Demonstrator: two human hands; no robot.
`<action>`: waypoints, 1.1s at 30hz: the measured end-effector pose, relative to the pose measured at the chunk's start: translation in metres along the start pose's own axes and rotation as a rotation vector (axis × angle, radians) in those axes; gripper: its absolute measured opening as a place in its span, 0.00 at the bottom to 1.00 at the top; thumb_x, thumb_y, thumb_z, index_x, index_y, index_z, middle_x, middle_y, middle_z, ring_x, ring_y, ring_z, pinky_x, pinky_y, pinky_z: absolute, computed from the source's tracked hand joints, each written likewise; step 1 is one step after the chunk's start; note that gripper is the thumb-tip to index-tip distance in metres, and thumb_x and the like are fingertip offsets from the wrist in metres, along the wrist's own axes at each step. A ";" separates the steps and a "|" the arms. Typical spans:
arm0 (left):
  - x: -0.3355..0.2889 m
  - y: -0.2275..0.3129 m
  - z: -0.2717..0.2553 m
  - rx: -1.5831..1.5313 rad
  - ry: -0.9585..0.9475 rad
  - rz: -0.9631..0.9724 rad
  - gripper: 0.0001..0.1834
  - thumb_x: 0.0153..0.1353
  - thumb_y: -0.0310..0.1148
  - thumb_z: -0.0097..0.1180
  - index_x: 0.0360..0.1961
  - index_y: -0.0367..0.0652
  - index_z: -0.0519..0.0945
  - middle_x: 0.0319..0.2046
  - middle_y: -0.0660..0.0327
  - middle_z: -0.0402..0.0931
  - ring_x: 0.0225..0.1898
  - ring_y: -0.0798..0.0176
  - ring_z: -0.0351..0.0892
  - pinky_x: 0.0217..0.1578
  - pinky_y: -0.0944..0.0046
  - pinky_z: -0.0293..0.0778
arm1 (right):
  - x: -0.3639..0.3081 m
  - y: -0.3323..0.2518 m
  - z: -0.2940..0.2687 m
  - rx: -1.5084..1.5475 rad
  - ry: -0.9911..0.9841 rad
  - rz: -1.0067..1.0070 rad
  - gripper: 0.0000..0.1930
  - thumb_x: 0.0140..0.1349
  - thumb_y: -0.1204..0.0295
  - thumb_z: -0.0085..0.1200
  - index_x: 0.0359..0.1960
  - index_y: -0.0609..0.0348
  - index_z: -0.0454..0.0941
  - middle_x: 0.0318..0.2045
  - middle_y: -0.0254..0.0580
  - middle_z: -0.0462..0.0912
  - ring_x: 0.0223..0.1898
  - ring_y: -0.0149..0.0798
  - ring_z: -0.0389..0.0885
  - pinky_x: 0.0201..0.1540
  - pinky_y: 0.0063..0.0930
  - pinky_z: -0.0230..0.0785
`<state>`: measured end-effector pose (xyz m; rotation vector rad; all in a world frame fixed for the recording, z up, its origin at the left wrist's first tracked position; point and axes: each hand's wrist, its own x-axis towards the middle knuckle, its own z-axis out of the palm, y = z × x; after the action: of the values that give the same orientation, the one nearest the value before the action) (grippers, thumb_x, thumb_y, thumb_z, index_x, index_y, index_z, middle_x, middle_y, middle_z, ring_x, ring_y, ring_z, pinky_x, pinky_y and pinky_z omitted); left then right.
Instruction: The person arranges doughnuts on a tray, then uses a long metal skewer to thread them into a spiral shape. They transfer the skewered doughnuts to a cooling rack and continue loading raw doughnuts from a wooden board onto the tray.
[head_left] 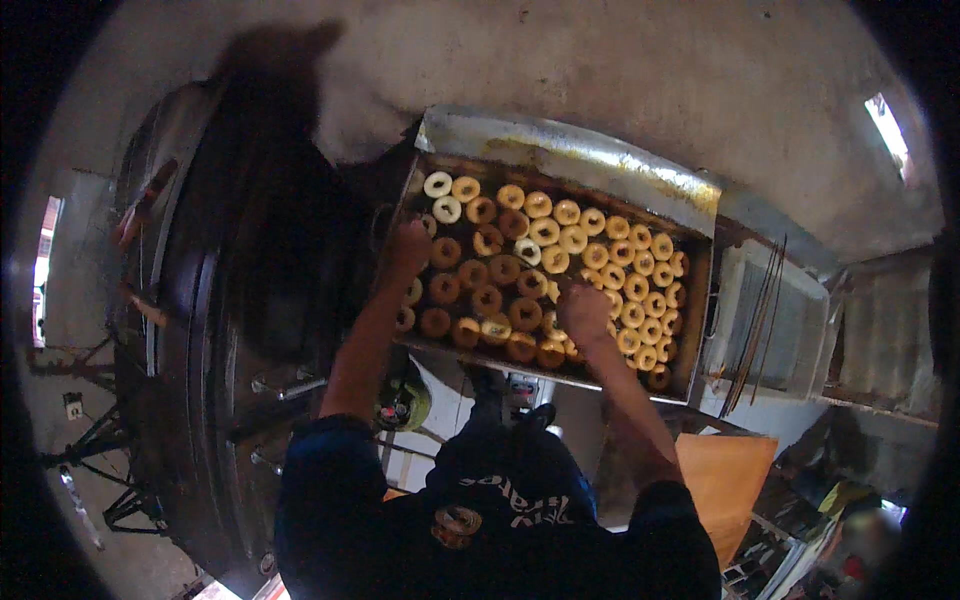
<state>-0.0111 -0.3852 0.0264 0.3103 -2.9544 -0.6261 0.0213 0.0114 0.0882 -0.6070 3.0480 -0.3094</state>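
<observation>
In front of me is a wide rectangular fryer point(550, 375) filled with ring doughnuts. Those on its right side, such as one doughnut point(632, 314), are golden, while several on the left, such as another doughnut point(473, 273), look dark brown. A few pale doughnuts point(438, 184) lie in the far left corner. My left hand point(408, 252) is closed over the left edge of the fryer. Over the doughnuts right of the near middle, my right hand point(585, 312) is also closed. Whatever either hand grips is too small or dark to make out.
A tall metal splash guard point(570, 150) rises along the fryer's far side. To the right, long thin rods point(757, 330) lie across a wire-mesh rack point(745, 300). A large dark oven-like cabinet point(230, 330) stands left. An orange-brown board point(725, 490) and a green gas cylinder point(405, 400) are nearer me.
</observation>
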 end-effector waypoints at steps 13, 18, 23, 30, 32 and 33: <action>-0.067 0.077 -0.108 -0.105 -0.311 -0.320 0.20 0.66 0.30 0.53 0.57 0.37 0.78 0.59 0.42 0.76 0.61 0.40 0.76 0.58 0.45 0.75 | 0.096 -0.036 0.035 0.044 0.005 0.065 0.16 0.60 0.70 0.57 0.49 0.39 0.87 0.32 0.50 0.88 0.34 0.54 0.89 0.36 0.48 0.82; -0.146 -0.009 -0.042 -0.092 0.074 -0.182 0.19 0.69 0.32 0.51 0.60 0.40 0.77 0.57 0.42 0.78 0.58 0.37 0.77 0.57 0.43 0.73 | 0.064 -0.072 -0.009 0.153 0.025 0.060 0.16 0.58 0.69 0.60 0.49 0.43 0.87 0.32 0.51 0.88 0.34 0.55 0.89 0.34 0.49 0.81; -0.183 0.002 -0.037 -0.204 0.056 -0.291 0.18 0.72 0.34 0.48 0.60 0.41 0.77 0.57 0.42 0.77 0.56 0.35 0.77 0.57 0.40 0.72 | 0.022 -0.067 -0.021 0.079 -0.203 0.016 0.20 0.59 0.70 0.58 0.54 0.40 0.85 0.40 0.50 0.88 0.39 0.53 0.89 0.36 0.50 0.81; -0.235 -0.020 -0.022 -0.193 0.204 -0.298 0.18 0.73 0.33 0.46 0.59 0.40 0.78 0.56 0.40 0.78 0.57 0.35 0.77 0.58 0.42 0.73 | 0.006 -0.098 -0.054 0.113 -0.214 -0.027 0.19 0.59 0.68 0.58 0.53 0.37 0.86 0.45 0.47 0.88 0.41 0.50 0.89 0.37 0.47 0.82; -0.251 -0.024 -0.011 -0.214 0.187 -0.328 0.19 0.73 0.34 0.47 0.60 0.40 0.77 0.56 0.40 0.78 0.57 0.35 0.77 0.58 0.43 0.73 | 0.007 -0.099 -0.061 0.014 -0.421 -0.104 0.20 0.59 0.68 0.58 0.54 0.36 0.86 0.47 0.47 0.88 0.42 0.50 0.89 0.38 0.46 0.82; -0.244 -0.003 -0.021 -0.258 0.151 -0.333 0.19 0.73 0.34 0.48 0.60 0.40 0.77 0.56 0.40 0.78 0.57 0.36 0.77 0.58 0.44 0.73 | 0.002 -0.084 -0.046 0.011 -0.365 -0.042 0.20 0.59 0.68 0.58 0.54 0.36 0.86 0.46 0.47 0.88 0.42 0.51 0.89 0.38 0.46 0.82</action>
<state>0.2300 -0.3419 0.0295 0.7919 -2.6562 -0.9623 0.0484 -0.0572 0.1500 -0.6461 2.6862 -0.1911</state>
